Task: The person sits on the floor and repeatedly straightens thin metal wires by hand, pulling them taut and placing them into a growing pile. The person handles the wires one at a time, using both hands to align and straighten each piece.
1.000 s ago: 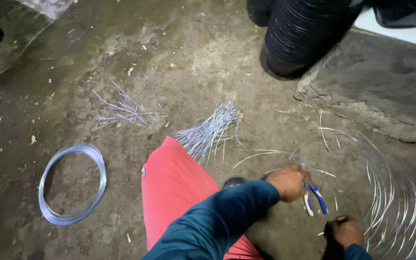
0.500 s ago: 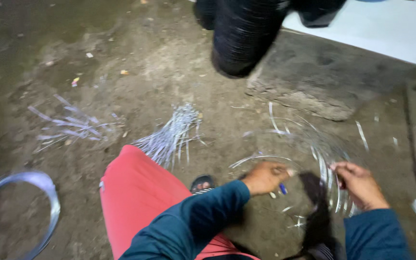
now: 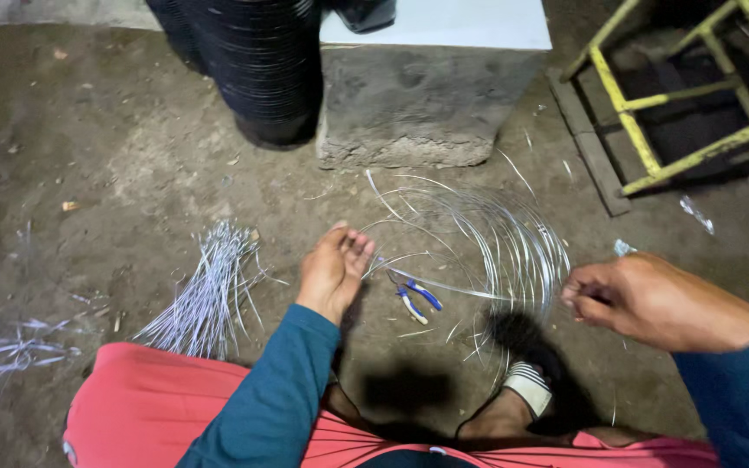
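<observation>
Dirt floor; concrete block, yellow frame, wire coil.

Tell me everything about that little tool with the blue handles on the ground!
The pliers are small, with two blue handles edged in yellow and a dark metal nose. They lie flat on the dirt floor, handles spread a little. No hand touches them: the left hand hovers close beside them. Thin silvery wire strands curl around them.

dim scene lit from above, sharp, dark corners
</observation>
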